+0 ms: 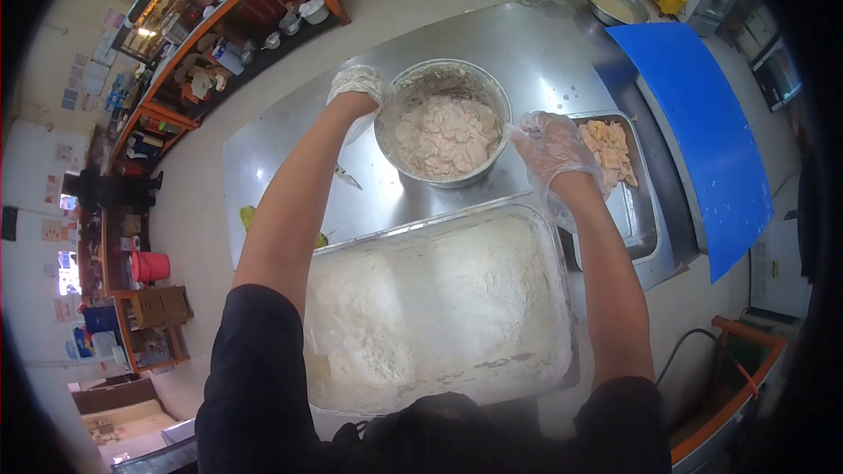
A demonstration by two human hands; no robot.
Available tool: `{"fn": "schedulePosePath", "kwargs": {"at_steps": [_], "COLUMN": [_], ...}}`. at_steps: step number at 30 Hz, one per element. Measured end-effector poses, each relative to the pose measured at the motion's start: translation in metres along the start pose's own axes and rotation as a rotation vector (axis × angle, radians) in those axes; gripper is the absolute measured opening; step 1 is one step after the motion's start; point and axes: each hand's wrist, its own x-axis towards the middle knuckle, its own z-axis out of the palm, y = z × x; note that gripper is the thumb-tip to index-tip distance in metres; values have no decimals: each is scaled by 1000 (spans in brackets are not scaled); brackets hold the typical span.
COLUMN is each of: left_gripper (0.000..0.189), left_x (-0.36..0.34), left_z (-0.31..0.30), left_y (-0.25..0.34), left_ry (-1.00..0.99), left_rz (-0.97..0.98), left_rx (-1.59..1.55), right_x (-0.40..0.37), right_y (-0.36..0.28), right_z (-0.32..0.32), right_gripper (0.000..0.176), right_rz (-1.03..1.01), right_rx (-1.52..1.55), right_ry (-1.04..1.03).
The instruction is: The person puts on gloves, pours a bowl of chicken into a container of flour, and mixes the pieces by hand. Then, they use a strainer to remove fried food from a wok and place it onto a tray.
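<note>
You've got a hand at each side of the round metal bowl (398, 105), which sits upright on the steel table (299, 158), just beyond the long tray (420, 226) of white powder (492, 281). Left hand (358, 92), gloved, is at the bowl's left rim; fingers mostly hidden, so can't tell how wide they are or if they grip. Right hand (555, 151), in a clear loose glove, is by the right rim with fingers bent toward it; contact and finger gap unclear. Bowl holds pale, wet, coated-looking pieces (448, 136), heaped below the rim. Step in hand, as I judge it: steadying or placing the bowl, not working the mix, since neither hand is in it. From here, any shift of the bowl calls for even hold on both sides, rim kept level, loose plastic kept from snagging. Smaller metal tray (624, 215) is right of the powder tray, raw-looking pieces (610, 154) at its far end, your right forearm crossing its near left side. Metal utensil (349, 177) lies left of the bowl, well below your left hand.
</note>
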Motion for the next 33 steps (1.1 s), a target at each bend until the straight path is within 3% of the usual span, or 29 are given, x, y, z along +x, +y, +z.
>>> {"fn": "schedulePosePath", "kwargs": {"at_steps": [3, 9, 12, 13, 17, 19, 21, 22, 24, 25, 27, 29, 31, 33], "left_gripper": [41, 41, 39, 29, 18, 14, 9, 9, 9, 9, 7, 8, 8, 11], "left_x": [14, 25, 6, 1, -25, -43, -65, -75, -90, -100, -121, -149, -177, -202], "left_z": [4, 38, 16, 6, -53, -73, -92, -102, -129, -145, -168, -191, -217, -238], "left_y": [-1, -14, 3, 12, 64, 84, 97, 100, 94, 93, 78, 63, 50, 38], "left_ry": [-92, -58, 68, 138, 108, 149, 207, 236, 247, 253, 349, 509, 585, 584], "left_rz": [41, 183, 128, 156, 171, 275, 272, 273, 299, 282, 303, 385, 533, 630], "left_rx": [102, 11, -124, -111, 74, 238, 229, 230, 334, 369, 406, 309, 375, 494], "right_x": [-7, -22, -17, -9, 15, 28, 50, 57, 67, 63, 50, 31, 13, -4], "right_y": [-1, -8, -3, -2, -11, -15, -14, -17, -25, -39, -74, -105, -134, -161], "right_z": [8, 2, 12, 18, 35, 45, 68, 74, 79, 72, 49, 24, 7, 11], "right_gripper": [46, 41, 40, 39, 39, 43, 47, 48, 50, 51, 53, 53, 52, 50], "right_rz": [-101, -154, -348, -366, -448, -424, -317, -360, -433, -445, -379, -473, -684, -837], "right_rx": [32, 28, 31, 37, 80, 94, 105, 106, 108, 126, 553, 511, -7, 189], "right_ry": [237, 116, 156, 117, -65, -26, 133, 207, 366, 343, 84, -37, 18, 129]}}
